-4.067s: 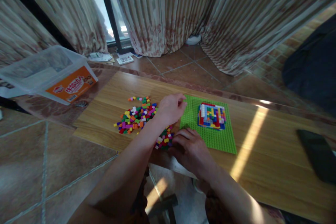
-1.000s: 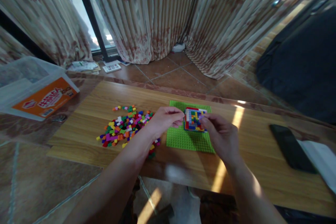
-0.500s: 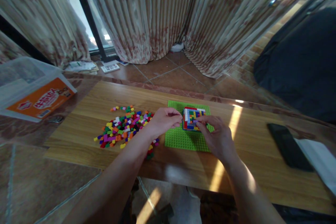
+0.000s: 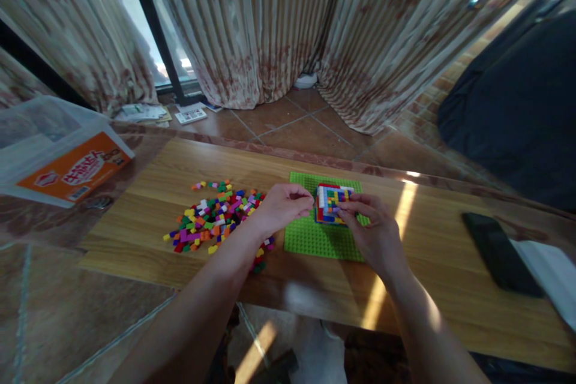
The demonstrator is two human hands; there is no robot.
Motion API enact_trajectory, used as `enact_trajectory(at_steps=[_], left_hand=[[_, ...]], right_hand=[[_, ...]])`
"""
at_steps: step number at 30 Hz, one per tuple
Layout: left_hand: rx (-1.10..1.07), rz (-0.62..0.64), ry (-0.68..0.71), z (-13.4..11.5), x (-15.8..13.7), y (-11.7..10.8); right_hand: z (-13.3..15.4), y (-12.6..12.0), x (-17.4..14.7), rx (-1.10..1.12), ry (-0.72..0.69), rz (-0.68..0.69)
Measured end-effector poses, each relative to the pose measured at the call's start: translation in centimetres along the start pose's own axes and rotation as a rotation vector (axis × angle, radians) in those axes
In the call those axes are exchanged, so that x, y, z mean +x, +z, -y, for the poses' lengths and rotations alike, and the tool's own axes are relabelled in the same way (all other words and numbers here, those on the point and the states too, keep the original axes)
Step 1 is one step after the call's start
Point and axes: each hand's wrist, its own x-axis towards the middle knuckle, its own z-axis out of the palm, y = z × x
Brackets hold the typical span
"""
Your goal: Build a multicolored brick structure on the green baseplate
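A green studded baseplate (image 4: pixel 324 243) lies on the wooden table, carrying a small block structure (image 4: pixel 320 211) with red, white, blue and yellow bricks in its walls. Just left of the structure, my left hand (image 4: pixel 288 207) is closed in a pinch; whatever its fingertips hold is too small to make out. My right hand (image 4: pixel 375 225) reaches over the structure's right side, thumb and fingers closed on a small purple brick (image 4: pixel 336 210) at its top. The right fingers hide part of that side. A pile of loose colourful bricks (image 4: pixel 216 219) spreads left of the baseplate, partly behind my left forearm.
A clear plastic tub (image 4: pixel 63 126) with an orange label stands at the far left. On the table's right lie a black phone-like slab (image 4: pixel 499 255) and a white sheet (image 4: pixel 542 270). Curtains (image 4: pixel 252 30) hang beyond the table, and a dark covered shape (image 4: pixel 517 102) stands at right.
The view has shifted very slightly. My right fingers have settled a little over the structure's right edge; my left hand stays in its pinch beside it.
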Motion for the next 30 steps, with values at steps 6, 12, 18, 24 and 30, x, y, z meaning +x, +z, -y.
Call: enact_trajectory(at_steps=[6, 12, 18, 24, 30], left_hand=[[0.085, 0.001, 0.103, 0.51, 0.25, -0.21], [0.247, -0.009, 0.158, 0.75, 0.29, -0.35], [0.376, -0.012, 0.217, 0.61, 0.11, -0.34], [0.421, -0.018, 0.226, 0.52, 0.11, -0.29], [0.466, -0.026, 0.271, 0.59, 0.15, -0.35]], right_hand=[[0.49, -0.31, -0.05, -0.062, -0.083, -0.024], [0.2, -0.13, -0.04, 0.086, 0.032, -0.003], [-0.27, 0.36, -0.17, 0.109, 0.11, -0.008], [0.26, 0.13, -0.27, -0.017, 0.037, -0.038], [0.5, 0.11, -0.14, -0.066, -0.054, -0.027]])
